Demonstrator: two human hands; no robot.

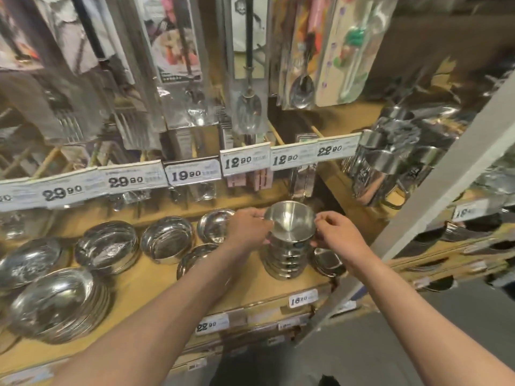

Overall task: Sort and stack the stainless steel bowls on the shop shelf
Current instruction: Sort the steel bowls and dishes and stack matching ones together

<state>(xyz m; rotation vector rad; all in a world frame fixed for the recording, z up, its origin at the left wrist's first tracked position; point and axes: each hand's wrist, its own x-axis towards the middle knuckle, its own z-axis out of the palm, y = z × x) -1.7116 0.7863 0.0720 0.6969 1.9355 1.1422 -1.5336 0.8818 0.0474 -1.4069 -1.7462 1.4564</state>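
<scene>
My left hand [248, 228] and right hand [338, 234] pinch the rim of the top steel bowl [289, 222], held between my fingers atop a tall nested stack [287, 259]. If I set it down tilted, the stack beneath my fingertips could topple onto the shallow dish [327, 261] just below my right fingers.

A wooden shelf [156, 277] carries steel bowls [107, 247], a tall stack [287, 254], and what looks like a shallow dish [327, 261] beside it.

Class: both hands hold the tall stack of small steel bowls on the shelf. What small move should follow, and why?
Probably press the top small shiny steel bowl level: it seems tilted on the tall stack, which the left hand and right hand hold at its sides.
</scene>
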